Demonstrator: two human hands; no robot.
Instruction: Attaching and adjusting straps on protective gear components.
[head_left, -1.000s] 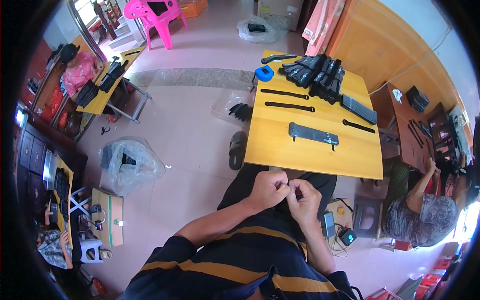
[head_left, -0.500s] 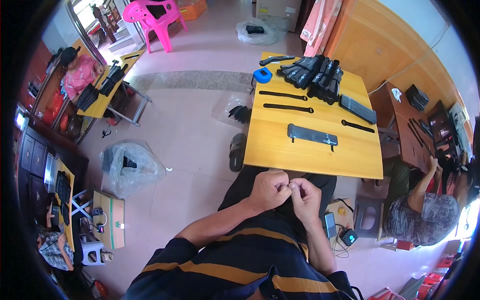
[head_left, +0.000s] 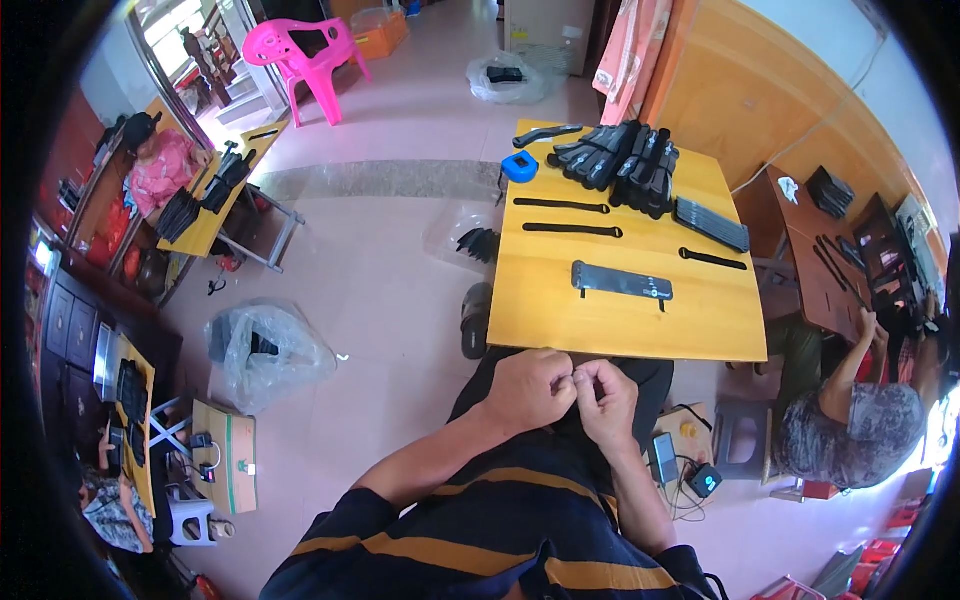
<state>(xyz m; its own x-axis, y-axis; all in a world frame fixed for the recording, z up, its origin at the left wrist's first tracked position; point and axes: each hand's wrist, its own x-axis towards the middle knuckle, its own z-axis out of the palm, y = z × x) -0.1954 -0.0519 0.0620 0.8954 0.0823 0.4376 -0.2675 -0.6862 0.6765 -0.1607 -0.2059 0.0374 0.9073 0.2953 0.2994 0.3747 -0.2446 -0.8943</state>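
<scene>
both hands meet just below the near edge of the yellow table (head_left: 610,335), over the lap. left hand (head_left: 528,388) and right hand (head_left: 603,397) are curled, fingertips pinched together where they touch; whatever sits between them is too small and covered to make out. nearest part on the table is the flat black plate (head_left: 621,281), straight ahead of the hands, long axis running left-right, slightly nearer the right hand. black strips (head_left: 562,205) lie farther back, same axis.
</scene>
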